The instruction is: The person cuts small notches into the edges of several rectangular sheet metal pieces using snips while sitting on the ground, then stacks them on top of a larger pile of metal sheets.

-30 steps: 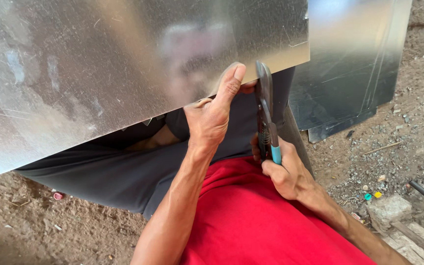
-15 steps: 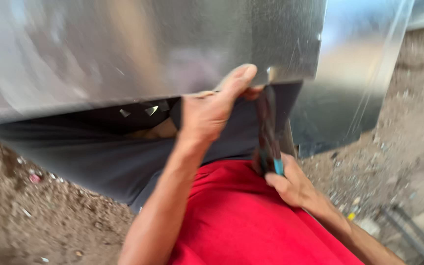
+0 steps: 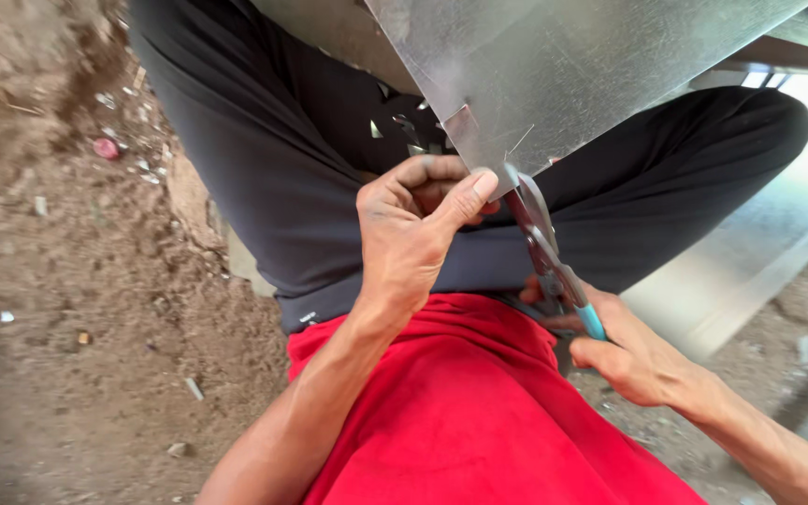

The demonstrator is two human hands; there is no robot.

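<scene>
Left hand grips the lower corner of the metal sheet, thumb pressed against its edge. Just right of it, right hand holds the tin snips, blades at the sheet edge, above dark trousers

Bright, soft daylight fills the scene, strongest at the right edge, where a pale flat metal panel lying on the ground is washed out to near white. The shiny galvanised steel sheet overhead carries a dull, scuffed sheen rather than hard glare. Under it the black trousers sit in shade (little fold detail survives there). The brown dirt ground is slightly soft, with wide-angle stretching toward the corners.
</scene>
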